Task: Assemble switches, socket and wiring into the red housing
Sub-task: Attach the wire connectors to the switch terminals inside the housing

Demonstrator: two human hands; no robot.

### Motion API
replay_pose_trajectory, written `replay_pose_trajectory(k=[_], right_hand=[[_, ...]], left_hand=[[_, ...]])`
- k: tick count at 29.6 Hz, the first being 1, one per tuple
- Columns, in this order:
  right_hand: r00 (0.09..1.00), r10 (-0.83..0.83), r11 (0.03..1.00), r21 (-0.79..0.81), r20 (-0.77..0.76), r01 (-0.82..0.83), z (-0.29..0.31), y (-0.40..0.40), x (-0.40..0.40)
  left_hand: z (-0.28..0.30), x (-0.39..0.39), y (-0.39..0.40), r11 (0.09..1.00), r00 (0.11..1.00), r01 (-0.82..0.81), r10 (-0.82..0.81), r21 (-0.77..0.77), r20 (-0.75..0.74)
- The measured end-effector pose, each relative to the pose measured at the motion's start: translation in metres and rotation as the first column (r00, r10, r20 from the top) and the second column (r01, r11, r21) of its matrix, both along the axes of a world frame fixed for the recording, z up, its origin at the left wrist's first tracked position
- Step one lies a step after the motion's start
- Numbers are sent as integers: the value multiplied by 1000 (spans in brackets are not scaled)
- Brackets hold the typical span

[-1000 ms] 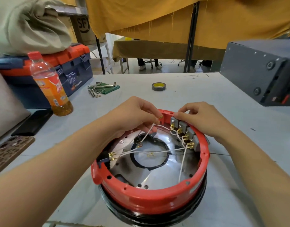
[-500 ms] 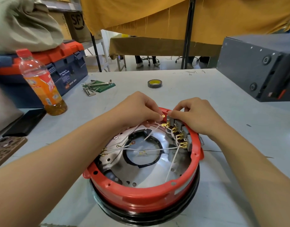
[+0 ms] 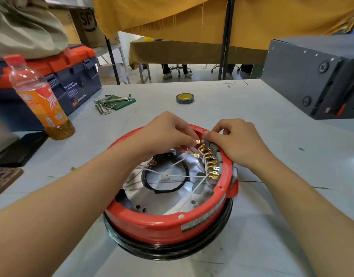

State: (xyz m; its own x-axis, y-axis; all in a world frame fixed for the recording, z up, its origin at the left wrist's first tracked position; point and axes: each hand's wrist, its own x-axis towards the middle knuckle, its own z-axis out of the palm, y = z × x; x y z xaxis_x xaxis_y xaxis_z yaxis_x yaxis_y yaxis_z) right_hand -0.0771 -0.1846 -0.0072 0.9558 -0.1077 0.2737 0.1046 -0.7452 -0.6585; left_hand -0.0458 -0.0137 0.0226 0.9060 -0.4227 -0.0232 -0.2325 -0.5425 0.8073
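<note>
The red housing (image 3: 168, 224) sits on a black ring at the near middle of the grey counter (image 3: 272, 156), open side up, with a shiny metal plate inside. Along its far right inner wall stands a row of grey switches (image 3: 213, 151) with brass terminals (image 3: 211, 166), and white wires (image 3: 184, 175) run from them across the plate. The left hand (image 3: 166, 134) reaches over the far rim, its fingers curled, thumb and forefinger pinching a brass spade connector (image 3: 197, 141) on a wire end, just beside the topmost switch. The right hand (image 3: 238, 142) curls over the rim, its fingertips gripping that end of the switch row; exactly which switch it holds is hard to make out. Farther back lie a roll of tape (image 3: 185, 98) and a set of hex keys (image 3: 106, 104). At the left stand an orange drink bottle (image 3: 40, 100) and a blue toolbox (image 3: 72, 80); a grey case (image 3: 312, 76) sits at the right.
</note>
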Motion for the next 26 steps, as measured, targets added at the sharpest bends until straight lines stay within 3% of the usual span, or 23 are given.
replay_pose_trajectory(k=[26], right_hand=[[999,23,998,56,-29,-22,-1,0,-1]], left_hand=[[-6,-2,-4,996,997,-12,5,-87,-78]])
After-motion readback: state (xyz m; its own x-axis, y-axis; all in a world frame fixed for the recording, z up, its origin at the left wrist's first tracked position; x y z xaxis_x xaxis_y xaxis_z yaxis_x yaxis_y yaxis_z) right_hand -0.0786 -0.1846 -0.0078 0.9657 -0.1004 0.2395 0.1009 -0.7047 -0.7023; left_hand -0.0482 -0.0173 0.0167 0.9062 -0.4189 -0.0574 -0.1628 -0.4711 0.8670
